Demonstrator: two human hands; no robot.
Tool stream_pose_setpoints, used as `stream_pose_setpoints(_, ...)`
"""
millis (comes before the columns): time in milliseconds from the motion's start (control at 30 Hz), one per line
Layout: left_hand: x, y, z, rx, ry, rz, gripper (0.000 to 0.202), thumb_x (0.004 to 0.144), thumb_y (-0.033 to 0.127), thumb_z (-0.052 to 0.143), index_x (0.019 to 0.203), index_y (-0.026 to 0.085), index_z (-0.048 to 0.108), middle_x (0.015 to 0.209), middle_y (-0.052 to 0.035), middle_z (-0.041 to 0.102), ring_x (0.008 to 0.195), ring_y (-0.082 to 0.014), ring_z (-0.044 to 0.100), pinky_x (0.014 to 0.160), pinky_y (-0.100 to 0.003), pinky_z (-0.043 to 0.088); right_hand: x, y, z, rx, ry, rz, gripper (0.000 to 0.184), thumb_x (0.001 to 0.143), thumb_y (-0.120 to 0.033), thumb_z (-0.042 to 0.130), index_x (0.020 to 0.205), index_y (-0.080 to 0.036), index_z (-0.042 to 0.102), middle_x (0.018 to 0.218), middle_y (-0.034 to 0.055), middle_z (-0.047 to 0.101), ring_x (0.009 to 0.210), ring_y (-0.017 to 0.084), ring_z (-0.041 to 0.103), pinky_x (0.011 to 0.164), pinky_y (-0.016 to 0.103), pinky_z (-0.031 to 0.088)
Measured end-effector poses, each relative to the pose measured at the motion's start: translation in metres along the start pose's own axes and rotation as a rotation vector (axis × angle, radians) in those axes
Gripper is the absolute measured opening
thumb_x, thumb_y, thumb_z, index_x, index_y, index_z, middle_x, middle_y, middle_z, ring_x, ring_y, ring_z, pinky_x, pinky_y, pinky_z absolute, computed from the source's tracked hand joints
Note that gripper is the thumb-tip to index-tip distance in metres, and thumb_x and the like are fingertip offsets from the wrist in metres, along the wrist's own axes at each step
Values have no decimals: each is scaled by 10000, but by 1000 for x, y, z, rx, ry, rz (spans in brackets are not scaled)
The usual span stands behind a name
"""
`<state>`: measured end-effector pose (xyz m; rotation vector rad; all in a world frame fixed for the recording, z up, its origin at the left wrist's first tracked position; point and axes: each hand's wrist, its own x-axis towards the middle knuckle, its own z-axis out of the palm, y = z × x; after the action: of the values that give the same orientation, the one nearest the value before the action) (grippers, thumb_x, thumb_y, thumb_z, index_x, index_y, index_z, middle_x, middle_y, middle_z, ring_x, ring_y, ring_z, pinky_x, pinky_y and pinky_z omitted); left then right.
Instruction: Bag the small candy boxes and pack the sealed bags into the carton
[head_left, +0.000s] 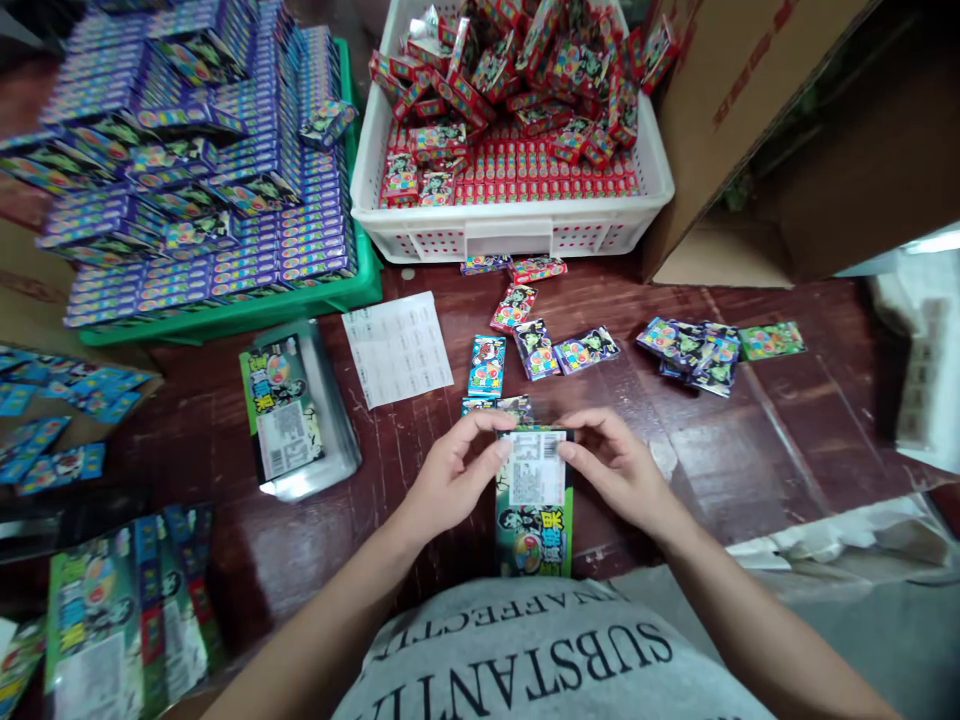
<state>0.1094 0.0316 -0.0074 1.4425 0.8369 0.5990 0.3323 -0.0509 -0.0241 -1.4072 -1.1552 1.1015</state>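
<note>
Left hand and right hand both pinch the top edge of the labelled pouch at 6 o'clock on the table, while loose small boxes lie unpacked at 12 o'clock.

Worktop: dark red wood. White crate far centre, heaped with red packets. Green tray to its left, purple boxes stacked. Label sheet nearer. Cardboard box far right.
</note>
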Motion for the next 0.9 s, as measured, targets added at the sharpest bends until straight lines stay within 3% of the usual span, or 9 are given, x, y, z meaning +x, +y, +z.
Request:
stream_pose_setpoints(100, 1, 0, 3, -38, 92, 32, 191, 956, 240, 610, 1147, 236, 626, 1182, -53, 662, 1166, -202, 599, 1059, -404, 452, -1, -2, 7, 11, -6, 3, 127, 914, -324, 683, 1034, -292, 660, 987, 12, 665, 906, 178, 642, 811, 351, 564)
stream_pose_setpoints(200, 1, 4, 4, -123, 155, -23, 357, 914, 226, 668, 1255, 267, 569, 1093, -27, 692, 1064, -182, 641, 964, -371, 514, 2, -11, 7, -19, 4, -47, 216, 925, -294, 666, 1140, -314, 658, 1142, 29, 671, 1063, 198, 642, 932, 402, 547)
stream_pose_setpoints(300, 0, 11, 0, -90, 119, -88, 188, 911, 273, 669, 1090, 216, 677, 1101, -48, 712, 1070, -199, 649, 995, -396, 503, 5, -22, 3, -65, -28, -60, 319, 944, -282, 640, 1257, -345, 627, 1175, 35, 675, 1089, 200, 645, 973, 433, 537)
stream_pose_setpoints(400, -1, 18, -3, -67, 108, -122, 152, 917, 327, 661, 958, 192, 718, 1082, -63, 732, 1048, -209, 663, 979, -406, 513, 8, -32, 1, -131, -114, -55, 155, 928, -316, 670, 1072, -309, 728, 1116, 41, 699, 1079, 213, 648, 967, 429, 536)
stream_pose_setpoints(467, -2, 23, -3, -57, 99, -140, 140, 900, 318, 682, 940, 189, 715, 1034, -56, 741, 979, -195, 677, 921, -381, 533, 10, -39, 2, -122, -126, -13, 109, 900, -346, 706, 980, -280, 739, 1053, 41, 720, 1016, 211, 668, 912, 405, 554)
stream_pose_setpoints(667, 5, 38, -6, 0, 76, -157, 114, 881, 292, 693, 863, 180, 702, 866, -16, 724, 800, -152, 655, 784, -310, 527, 20, -54, 7, -56, -87, 207, 198, 833, -419, 759, 852, -226, 719, 835, 19, 747, 745, 175, 682, 703, 325, 574)
stream_pose_setpoints(767, 7, 40, -10, 0, 21, -163, 156, 893, 325, 682, 857, 178, 723, 869, -29, 743, 801, -164, 667, 790, -326, 537, 23, -56, 2, -76, -110, 241, 214, 821, -440, 768, 832, -227, 743, 841, 24, 766, 759, 182, 696, 743, 341, 579)
stream_pose_setpoints(900, 1, 33, -12, -1, -49, -115, 170, 880, 340, 718, 988, 211, 741, 1036, -43, 763, 955, -197, 699, 894, -365, 547, 15, -52, -7, -109, -169, 191, 182, 876, -433, 720, 883, -257, 767, 963, 32, 785, 869, 205, 720, 836, 379, 584)
